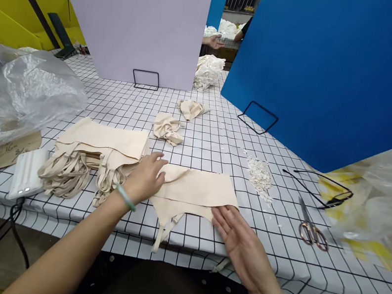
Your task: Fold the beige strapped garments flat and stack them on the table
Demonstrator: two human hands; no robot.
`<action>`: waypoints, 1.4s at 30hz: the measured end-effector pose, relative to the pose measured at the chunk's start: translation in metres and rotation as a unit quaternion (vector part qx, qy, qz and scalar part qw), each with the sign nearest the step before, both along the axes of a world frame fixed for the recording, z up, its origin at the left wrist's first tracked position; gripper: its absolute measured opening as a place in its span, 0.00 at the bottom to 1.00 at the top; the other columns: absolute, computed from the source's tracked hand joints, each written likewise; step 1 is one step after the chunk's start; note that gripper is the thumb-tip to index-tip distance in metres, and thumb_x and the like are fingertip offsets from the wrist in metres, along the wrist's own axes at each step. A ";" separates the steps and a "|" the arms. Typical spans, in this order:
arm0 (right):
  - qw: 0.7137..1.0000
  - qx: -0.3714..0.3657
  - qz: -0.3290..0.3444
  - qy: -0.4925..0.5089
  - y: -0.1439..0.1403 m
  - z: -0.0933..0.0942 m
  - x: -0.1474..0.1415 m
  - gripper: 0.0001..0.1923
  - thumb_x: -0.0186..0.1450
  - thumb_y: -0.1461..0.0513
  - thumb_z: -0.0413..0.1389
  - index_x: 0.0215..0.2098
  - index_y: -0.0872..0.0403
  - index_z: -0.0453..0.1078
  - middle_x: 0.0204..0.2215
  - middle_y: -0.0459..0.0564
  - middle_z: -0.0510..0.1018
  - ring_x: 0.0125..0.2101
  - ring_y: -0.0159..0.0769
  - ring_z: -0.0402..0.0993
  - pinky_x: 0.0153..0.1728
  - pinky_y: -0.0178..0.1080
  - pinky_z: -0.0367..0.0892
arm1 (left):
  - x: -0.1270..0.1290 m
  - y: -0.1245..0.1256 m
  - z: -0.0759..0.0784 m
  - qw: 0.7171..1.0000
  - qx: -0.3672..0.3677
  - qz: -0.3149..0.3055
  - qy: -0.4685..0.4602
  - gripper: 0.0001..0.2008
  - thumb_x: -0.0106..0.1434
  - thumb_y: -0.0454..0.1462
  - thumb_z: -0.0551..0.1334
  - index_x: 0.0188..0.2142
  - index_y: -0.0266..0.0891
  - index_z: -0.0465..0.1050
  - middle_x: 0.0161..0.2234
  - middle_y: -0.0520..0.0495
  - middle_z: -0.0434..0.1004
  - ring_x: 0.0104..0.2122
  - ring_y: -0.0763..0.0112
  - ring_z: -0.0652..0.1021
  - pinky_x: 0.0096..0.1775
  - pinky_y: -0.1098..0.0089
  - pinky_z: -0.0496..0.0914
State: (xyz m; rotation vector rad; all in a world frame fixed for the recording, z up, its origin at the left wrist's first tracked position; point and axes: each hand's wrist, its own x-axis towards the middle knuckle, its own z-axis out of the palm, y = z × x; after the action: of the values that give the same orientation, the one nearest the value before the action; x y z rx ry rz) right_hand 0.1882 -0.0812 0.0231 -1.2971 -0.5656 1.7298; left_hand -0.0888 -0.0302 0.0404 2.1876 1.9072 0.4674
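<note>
A beige strappy top (pixel 199 190) lies flat on the table before me, a strap hanging toward the front edge. My left hand (pixel 146 176) is over its left end, fingers apart and slightly bent, with a pale green bangle at the wrist. My right hand (pixel 237 234) rests at the lower right of the top, fingers stretched out and fingertips just under the edge of its upper layer. Neither hand grips the cloth. To the left, a stack of similar beige tops (pixel 107 139) has its straps bunched at the front.
Two crumpled beige pieces (pixel 168 128) lie farther back. Small white scraps (pixel 259 177), eyeglasses (pixel 333 202) and scissors (pixel 311 231) are on the right. A white device (pixel 28 174) with a cable stands left, near clear plastic (pixel 21 87). Lilac (pixel 146 18) and blue boards (pixel 328 74) rise behind; another person's hand (pixel 215 42) shows between.
</note>
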 end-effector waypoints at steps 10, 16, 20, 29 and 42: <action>0.883 0.165 0.040 -0.438 0.038 -0.005 0.061 0.21 0.62 0.45 0.57 0.40 0.53 0.74 0.34 0.53 0.80 0.30 0.39 0.75 0.33 0.42 0.71 | -0.006 0.057 -0.027 0.993 -0.019 0.025 0.111 0.15 0.59 0.24 0.54 0.43 0.29 0.73 0.51 0.29 0.69 0.50 0.48 0.73 0.50 0.52 0.72; 0.728 0.181 0.097 -0.654 0.096 -0.007 0.025 0.15 0.65 0.50 0.50 0.32 0.51 0.69 0.35 0.49 0.78 0.32 0.39 0.71 0.30 0.39 0.58 | -0.006 0.024 -0.065 0.988 0.153 -0.025 -0.004 0.18 0.66 0.27 0.49 0.51 0.35 0.70 0.54 0.35 0.72 0.56 0.57 0.72 0.57 0.54 0.70; 0.691 0.147 0.187 -0.682 0.113 -0.011 0.006 0.12 0.67 0.54 0.50 0.31 0.51 0.67 0.35 0.48 0.78 0.33 0.39 0.70 0.28 0.38 0.53 | -0.008 0.015 -0.078 0.991 0.133 -0.014 -0.003 0.20 0.69 0.32 0.48 0.56 0.28 0.67 0.58 0.30 0.70 0.61 0.54 0.69 0.62 0.51 0.65; 0.633 0.132 0.176 -0.742 0.110 -0.023 0.018 0.12 0.71 0.58 0.44 0.39 0.52 0.68 0.43 0.54 0.76 0.41 0.44 0.73 0.30 0.40 0.55 | 0.020 0.009 -0.052 0.992 -0.063 0.035 0.106 0.32 0.72 0.46 0.48 0.68 0.28 0.53 0.70 0.32 0.50 0.69 0.49 0.54 0.66 0.48 0.52; 0.719 0.283 0.081 -0.630 0.032 -0.010 0.041 0.09 0.70 0.57 0.49 0.40 0.51 0.68 0.34 0.51 0.77 0.32 0.39 0.73 0.33 0.39 0.65 | 0.049 0.003 -0.042 0.993 0.044 -0.104 -0.027 0.25 0.70 0.37 0.52 0.64 0.29 0.60 0.67 0.32 0.58 0.68 0.52 0.57 0.66 0.46 0.53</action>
State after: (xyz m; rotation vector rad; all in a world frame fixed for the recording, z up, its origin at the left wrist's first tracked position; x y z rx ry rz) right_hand 0.2294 -0.0490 0.0133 -1.8147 -1.8343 0.3858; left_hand -0.0398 -0.0273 -0.0014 2.3700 1.6378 0.5753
